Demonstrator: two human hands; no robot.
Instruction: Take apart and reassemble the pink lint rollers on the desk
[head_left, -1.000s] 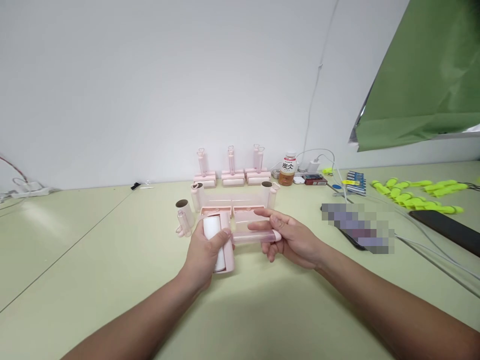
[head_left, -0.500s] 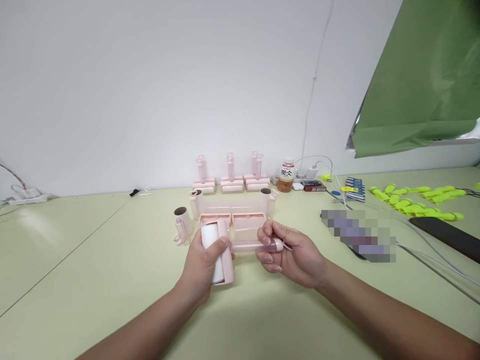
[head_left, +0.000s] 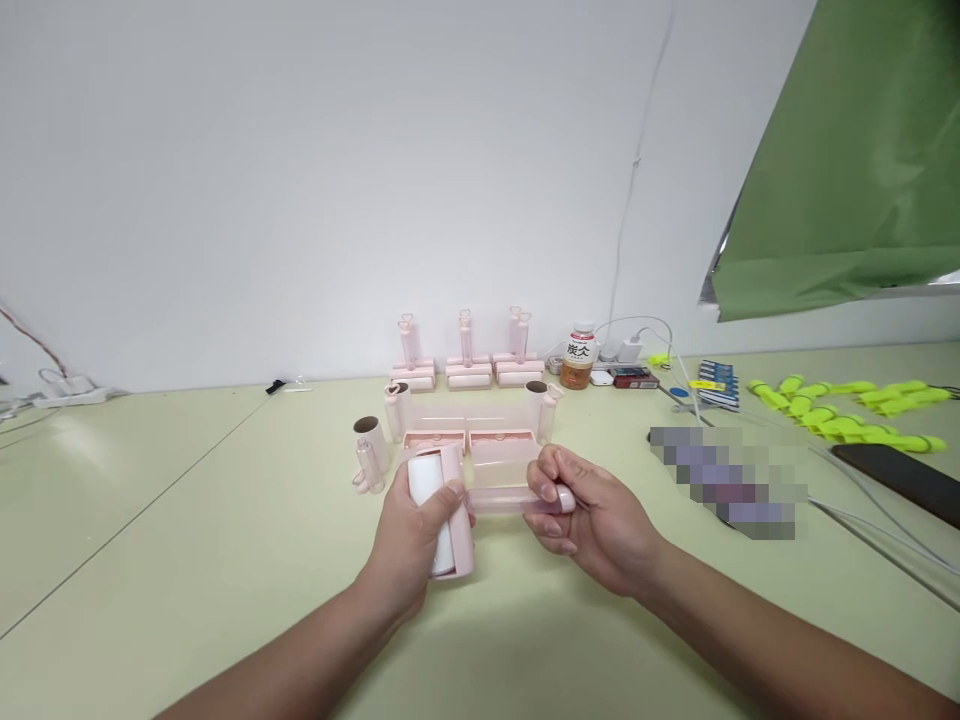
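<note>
Left hand (head_left: 411, 535) fingers clamp the pink-framed white lint roller (head_left: 441, 507); right hand (head_left: 592, 510) pinches its translucent pink handle (head_left: 508, 499), which could twist off.

Drink bottle (head_left: 579, 358) by wall; yellow-green pieces (head_left: 847, 410) far right; green sheet (head_left: 855, 170) above; black phone (head_left: 896, 475) nr edge

We see the bottle (head_left: 579, 359) on the table (head_left: 187, 560); left of the bottle stand three rollers (head_left: 465, 360), right of it the phone (head_left: 896, 478).
</note>
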